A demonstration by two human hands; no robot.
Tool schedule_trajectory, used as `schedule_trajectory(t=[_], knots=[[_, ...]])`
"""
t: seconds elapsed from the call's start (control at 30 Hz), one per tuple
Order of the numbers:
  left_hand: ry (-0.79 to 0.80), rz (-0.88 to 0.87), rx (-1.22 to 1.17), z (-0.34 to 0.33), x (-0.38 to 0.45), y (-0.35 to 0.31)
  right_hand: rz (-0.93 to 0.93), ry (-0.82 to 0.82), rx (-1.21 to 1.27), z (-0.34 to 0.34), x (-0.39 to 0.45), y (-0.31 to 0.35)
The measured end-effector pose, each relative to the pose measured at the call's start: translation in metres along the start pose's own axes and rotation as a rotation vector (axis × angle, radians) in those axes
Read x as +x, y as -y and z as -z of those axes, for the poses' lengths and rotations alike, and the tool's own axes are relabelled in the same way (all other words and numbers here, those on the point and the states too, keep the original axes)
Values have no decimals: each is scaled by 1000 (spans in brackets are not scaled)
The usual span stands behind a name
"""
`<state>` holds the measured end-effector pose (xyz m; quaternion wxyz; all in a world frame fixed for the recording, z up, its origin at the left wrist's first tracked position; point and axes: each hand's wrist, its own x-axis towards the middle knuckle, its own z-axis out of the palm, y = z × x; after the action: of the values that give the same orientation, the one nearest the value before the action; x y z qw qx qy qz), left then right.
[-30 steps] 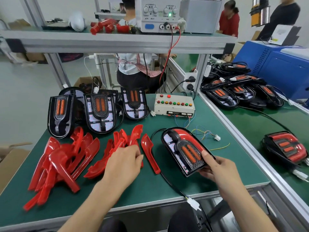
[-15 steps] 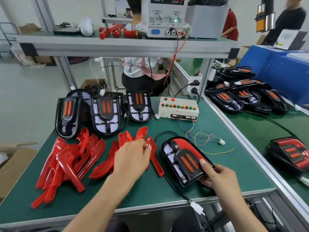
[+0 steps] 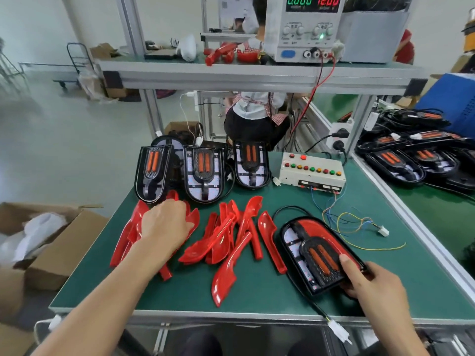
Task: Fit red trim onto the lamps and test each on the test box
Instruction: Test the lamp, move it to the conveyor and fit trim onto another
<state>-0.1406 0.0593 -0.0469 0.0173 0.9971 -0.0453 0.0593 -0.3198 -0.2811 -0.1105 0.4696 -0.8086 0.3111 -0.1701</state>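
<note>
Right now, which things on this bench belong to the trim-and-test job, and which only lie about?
Job:
lamp held by right hand
left trim pile under left hand
middle trim pile
test box
three waiting lamps

Lying about:
cardboard box
white helmet

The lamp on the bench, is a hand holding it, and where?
Yes. The right hand grips the lamp at its near end, thumb on top. The left hand rests on the red trim pile; its grip is hidden.
</note>
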Motion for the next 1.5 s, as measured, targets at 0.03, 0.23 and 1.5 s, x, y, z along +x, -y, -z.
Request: schedule_trajectory(t=[0.03,0.23,1.5], knots=[[-3,-19,26,-4,1,-4,-1,-2,-2,0,0,0],[-24,-26,137,-30,14,-25,-18,18,-7,0,2,-2],[-182,101,-1901,48,30,-66,107,-238,-89,3,-17,18]])
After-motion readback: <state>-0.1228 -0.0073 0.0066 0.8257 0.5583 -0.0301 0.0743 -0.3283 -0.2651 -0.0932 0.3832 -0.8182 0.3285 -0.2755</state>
